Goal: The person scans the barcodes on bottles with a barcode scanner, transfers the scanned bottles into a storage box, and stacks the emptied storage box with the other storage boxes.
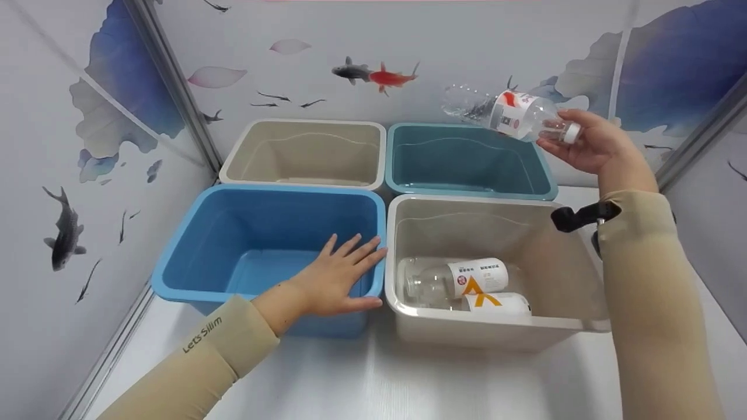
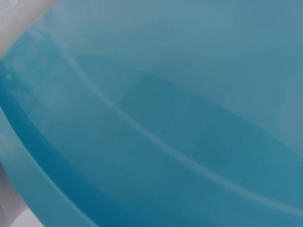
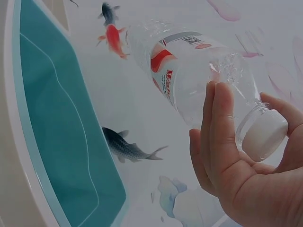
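My right hand (image 1: 601,143) holds a clear plastic bottle (image 1: 540,111) near its white cap, fingers and thumb around the neck. The bottle lies nearly level above the teal bin (image 1: 467,195), its base pointing left. In the right wrist view, the bottle (image 3: 189,101) shows a white and red label. My left hand (image 1: 335,277) is spread with straight fingers over the right front corner of the blue bin (image 1: 175,291); whether it touches the rim is unclear. Only the blue bin's inner wall (image 2: 189,118) fills most of the left wrist view.
A beige front bin (image 1: 467,332) contains a clear bottle with a white label (image 1: 493,275) and another white-labelled item (image 1: 508,304), partly hidden by the rim. Behind the blue bin stands another beige bin (image 1: 303,123). Printed wall panels (image 1: 467,35) enclose the white table (image 1: 373,385).
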`<state>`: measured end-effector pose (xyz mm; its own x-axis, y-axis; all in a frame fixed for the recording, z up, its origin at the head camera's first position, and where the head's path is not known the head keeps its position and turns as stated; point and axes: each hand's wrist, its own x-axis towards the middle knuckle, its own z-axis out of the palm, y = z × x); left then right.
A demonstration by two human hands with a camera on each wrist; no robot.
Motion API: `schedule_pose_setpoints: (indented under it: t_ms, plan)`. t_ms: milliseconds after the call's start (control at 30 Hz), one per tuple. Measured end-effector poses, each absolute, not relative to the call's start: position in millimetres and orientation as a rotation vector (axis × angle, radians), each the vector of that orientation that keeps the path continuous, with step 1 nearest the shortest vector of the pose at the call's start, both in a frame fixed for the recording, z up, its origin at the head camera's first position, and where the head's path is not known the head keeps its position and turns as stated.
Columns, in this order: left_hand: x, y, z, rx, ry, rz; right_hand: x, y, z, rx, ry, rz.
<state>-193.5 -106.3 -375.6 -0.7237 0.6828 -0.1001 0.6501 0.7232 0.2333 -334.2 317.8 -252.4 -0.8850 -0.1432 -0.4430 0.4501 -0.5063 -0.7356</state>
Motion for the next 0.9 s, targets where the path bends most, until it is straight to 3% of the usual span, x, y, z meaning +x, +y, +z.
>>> schedule_pose_setpoints:
  t_ms: [900]
  plan:
    - [-195.0,-105.0,-377.7,1.036,2.751,0.228,-356.4,217.4,-265.2,0.349,1.511,-2.245]
